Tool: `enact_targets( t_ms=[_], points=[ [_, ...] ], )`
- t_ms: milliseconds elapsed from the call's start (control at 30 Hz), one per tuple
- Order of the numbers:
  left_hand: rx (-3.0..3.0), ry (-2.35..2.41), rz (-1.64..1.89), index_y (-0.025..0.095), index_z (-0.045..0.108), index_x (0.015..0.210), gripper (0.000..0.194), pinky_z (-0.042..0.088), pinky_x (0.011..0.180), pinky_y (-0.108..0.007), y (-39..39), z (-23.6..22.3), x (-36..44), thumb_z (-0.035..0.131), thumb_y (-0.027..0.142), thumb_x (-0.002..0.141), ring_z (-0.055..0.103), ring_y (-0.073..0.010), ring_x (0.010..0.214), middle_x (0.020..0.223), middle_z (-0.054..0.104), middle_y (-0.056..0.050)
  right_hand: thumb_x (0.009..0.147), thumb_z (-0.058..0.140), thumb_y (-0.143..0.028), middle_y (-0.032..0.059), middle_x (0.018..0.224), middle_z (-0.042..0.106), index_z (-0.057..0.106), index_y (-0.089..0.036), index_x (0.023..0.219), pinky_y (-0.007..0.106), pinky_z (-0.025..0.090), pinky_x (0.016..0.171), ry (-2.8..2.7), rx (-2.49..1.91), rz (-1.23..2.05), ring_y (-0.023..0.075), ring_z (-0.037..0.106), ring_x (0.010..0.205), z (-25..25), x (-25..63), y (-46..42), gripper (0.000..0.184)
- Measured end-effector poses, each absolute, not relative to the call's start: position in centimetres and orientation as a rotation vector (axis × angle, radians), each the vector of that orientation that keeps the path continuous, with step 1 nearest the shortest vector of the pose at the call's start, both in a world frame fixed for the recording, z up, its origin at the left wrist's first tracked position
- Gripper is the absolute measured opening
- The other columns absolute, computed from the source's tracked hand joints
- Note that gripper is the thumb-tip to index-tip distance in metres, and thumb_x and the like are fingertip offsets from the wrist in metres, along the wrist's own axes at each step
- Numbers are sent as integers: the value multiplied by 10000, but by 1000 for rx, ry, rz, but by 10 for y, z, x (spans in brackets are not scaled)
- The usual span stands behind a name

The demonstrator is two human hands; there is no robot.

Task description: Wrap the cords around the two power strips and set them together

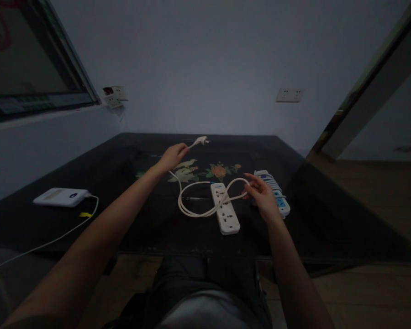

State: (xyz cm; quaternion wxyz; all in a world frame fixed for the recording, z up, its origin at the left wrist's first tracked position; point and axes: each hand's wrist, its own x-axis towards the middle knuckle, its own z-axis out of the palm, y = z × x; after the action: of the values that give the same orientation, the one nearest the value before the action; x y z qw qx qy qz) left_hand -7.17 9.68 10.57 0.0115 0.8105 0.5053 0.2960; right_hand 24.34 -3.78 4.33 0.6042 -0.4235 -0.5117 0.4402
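A white power strip lies on the dark table, slanting a little, with several sockets facing up. Its white cord loops to the left and crosses over the strip. My left hand is closed around the cord just behind the plug, whose prongs point right. On the other side, my right hand pinches the bend of the cord loop between thumb and fingers. Close beside that hand sits a second power strip, with blue socket faces and its cord wound around it; the hand partly hides it.
A white power bank with a thin cable rests at the table's left, near a yellow scrap. Painted flowers decorate the table. Wall sockets are fixed behind it, with others at the left corner.
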Motion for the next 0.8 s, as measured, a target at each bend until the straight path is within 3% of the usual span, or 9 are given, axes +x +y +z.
enact_targets(
  t_ms=[100, 400, 567, 700, 800],
  points=[
    [2475, 1802, 743, 142, 622, 1040, 329, 416, 710, -249, 104, 115, -102, 417, 367, 917, 608, -183, 826, 957, 684, -81, 647, 763, -332, -51, 657, 539, 660, -262, 1079, 247, 538, 503, -1135, -970, 1034, 118, 560, 589, 42, 243, -37, 450],
    [2305, 2183, 416, 108, 663, 1054, 356, 466, 828, -319, 93, 86, -185, 388, 279, 906, 650, -276, 980, 1066, 694, -166, 630, 744, -263, -8, 693, 584, 736, -227, 818, 209, 526, 497, -905, -929, 1088, 110, 535, 626, 38, 244, -33, 192],
    [2228, 2226, 312, 118, 661, 1093, 373, 476, 855, -301, 89, 68, -197, 358, 247, 916, 643, -257, 1032, 1114, 683, -152, 643, 734, -246, -17, 661, 589, 744, -225, 818, 201, 511, 511, -832, -886, 1136, 94, 524, 605, 38, 243, -31, 177],
    [2243, 2232, 330, 113, 523, 1307, 441, 476, 883, -349, 77, 63, -189, 350, 247, 924, 614, -278, 1076, 1226, 605, -187, 647, 742, -245, -17, 671, 591, 749, -219, 826, 193, 511, 523, -831, -869, 1163, 91, 528, 617, 40, 241, -33, 181],
    [2401, 2287, 380, 180, 378, 1422, 533, 482, 870, -422, 62, 60, -171, 420, 259, 896, 545, -329, 1146, 1360, 468, -206, 665, 738, -268, -10, 682, 591, 749, -227, 853, 212, 519, 512, -872, -871, 1149, 109, 537, 621, 42, 239, -34, 193]
  ],
)
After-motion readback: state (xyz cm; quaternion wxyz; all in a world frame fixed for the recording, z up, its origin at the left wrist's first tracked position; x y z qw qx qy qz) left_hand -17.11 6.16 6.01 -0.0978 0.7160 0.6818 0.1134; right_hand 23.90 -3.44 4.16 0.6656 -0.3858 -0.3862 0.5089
